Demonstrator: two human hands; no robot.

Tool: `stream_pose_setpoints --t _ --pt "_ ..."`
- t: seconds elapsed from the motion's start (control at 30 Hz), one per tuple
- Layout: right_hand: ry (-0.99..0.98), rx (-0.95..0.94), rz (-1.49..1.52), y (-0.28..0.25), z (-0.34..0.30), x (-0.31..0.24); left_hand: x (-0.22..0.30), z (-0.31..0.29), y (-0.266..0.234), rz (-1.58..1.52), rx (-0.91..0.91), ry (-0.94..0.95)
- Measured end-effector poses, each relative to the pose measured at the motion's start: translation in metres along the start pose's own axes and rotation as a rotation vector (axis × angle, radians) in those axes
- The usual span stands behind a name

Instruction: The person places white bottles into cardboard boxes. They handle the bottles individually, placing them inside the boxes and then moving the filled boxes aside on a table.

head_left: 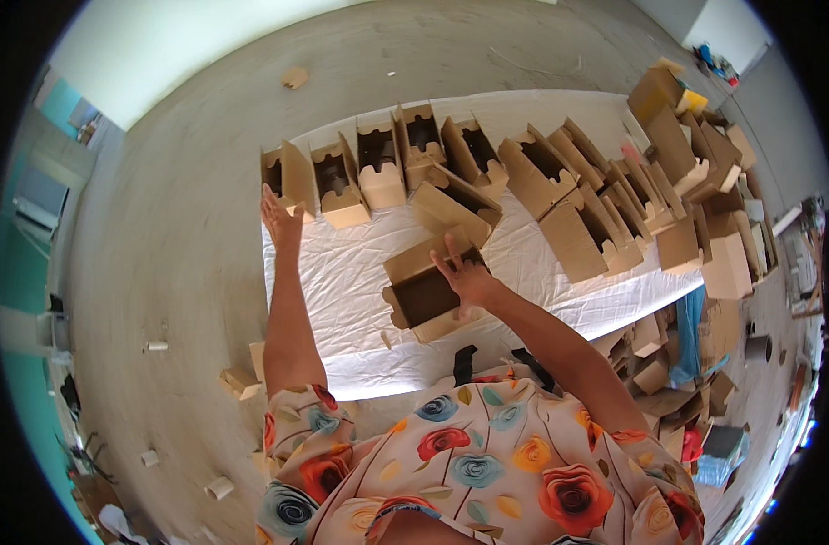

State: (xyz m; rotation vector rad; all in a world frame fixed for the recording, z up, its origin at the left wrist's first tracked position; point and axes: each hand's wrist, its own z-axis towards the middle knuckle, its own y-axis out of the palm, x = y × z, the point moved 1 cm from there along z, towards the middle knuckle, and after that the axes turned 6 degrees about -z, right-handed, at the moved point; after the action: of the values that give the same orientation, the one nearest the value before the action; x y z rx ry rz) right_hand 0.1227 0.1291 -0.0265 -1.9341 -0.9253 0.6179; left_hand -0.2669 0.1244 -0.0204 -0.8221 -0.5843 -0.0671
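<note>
My right hand rests with spread fingers on the far edge of an open brown cardboard box lying near the front of a table covered with a white cloth. My left hand reaches out flat and open toward the leftmost folded box in a row of upright open boxes along the table's far side; it touches or almost touches that box's white flap. Another box lies tilted just beyond my right hand.
Many more folded cardboard boxes crowd the table's right half and pile up at the right end. Flat cardboard pieces lie under the table's right side. Small cardboard scraps and rolls dot the concrete floor at left.
</note>
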Motion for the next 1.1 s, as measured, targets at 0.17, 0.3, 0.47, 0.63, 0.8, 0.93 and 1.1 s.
stream_pose_setpoints --t 0.17,0.3,0.47,0.63,0.8,0.93,1.1 --pt "0.035 0.071 0.004 0.006 -0.008 0.002 -0.027 0.039 0.037 0.16 -0.392 -0.291" --pt "-0.001 0.103 0.045 0.004 -0.005 -0.003 -0.09 0.045 0.057 0.151 -0.332 -0.22" --pt "0.053 0.041 0.048 0.0 -0.008 -0.003 -0.09 0.031 0.074 0.01 -0.433 -0.368" --pt "0.023 0.022 0.125 0.0 -0.005 -0.002 -0.073 0.009 0.065 -0.122 -0.277 -0.192" --pt "0.007 0.113 0.108 0.004 -0.008 0.0 -0.064 0.008 0.056 -0.134 -0.001 -0.011" --pt "0.036 0.054 0.09 0.001 -0.006 -0.003 -0.07 0.035 0.062 0.032 -0.051 -0.092" --pt "0.048 0.037 0.038 0.002 -0.008 -0.006 -0.06 0.052 0.07 0.125 -0.437 -0.283"
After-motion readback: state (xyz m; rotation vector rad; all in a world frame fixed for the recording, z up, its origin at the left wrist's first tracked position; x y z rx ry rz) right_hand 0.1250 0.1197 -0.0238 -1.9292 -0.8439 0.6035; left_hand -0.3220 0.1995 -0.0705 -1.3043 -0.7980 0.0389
